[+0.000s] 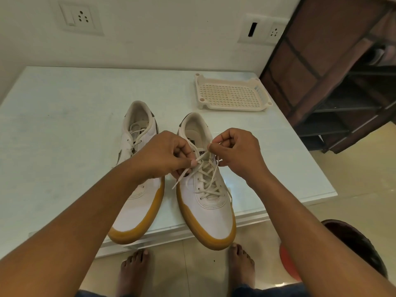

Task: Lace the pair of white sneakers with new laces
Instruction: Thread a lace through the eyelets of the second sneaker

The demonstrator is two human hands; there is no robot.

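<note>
Pinching lace [186, 173], sneaker [211, 215] lengthwise, toe pointing nearward

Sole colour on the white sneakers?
Tan gum-rubber sole on the white sneaker; shows best in the head view.

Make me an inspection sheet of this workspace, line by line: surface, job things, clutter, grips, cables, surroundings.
Surface: pale glossy table.
Job's things: sneaker under the hands, lace crisscrossed, ends loose at the top; second sneaker beside it, laces showing near its collar.
Clutter: perforated plastic tray at the table's far right.
Grips: left hand pinches one lace end; right hand pinches the other.
Cables: nothing seen.
Surroundings: wall sockets, dark rack on the right, bare feet on tiled floor.
</note>
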